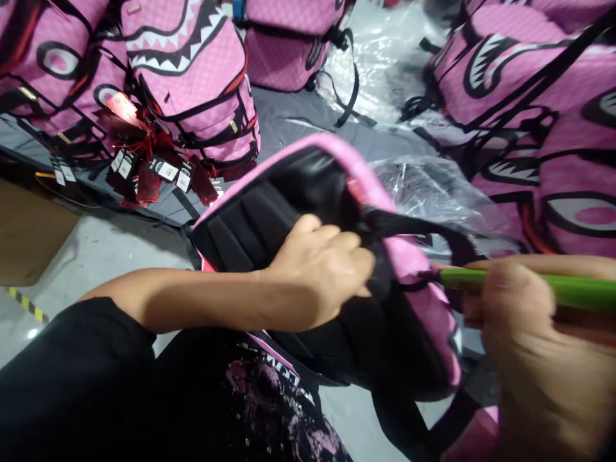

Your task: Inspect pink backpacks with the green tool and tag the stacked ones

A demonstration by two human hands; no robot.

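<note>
A pink backpack (269, 218) lies tilted in front of me, its black padded back panel turned toward me. My left hand (322, 269) is closed on that panel near the top, where black straps join; its fingertips are hidden. My right hand (524, 340), blurred and close to the camera, grips a slim green pen-like tool (462, 278) with a dark tip. The tip points left, at the backpack's pink side close to a black strap (423, 228). Whether it touches the fabric I cannot tell.
More pink backpacks with shark-mouth prints (187, 64) stand at the back left, and others (529, 109) are heaped at the right. Red and black hang tags (166, 170) cluster at the left. Clear plastic bags (423, 186) lie behind the backpack. A cardboard box (33, 231) sits at far left.
</note>
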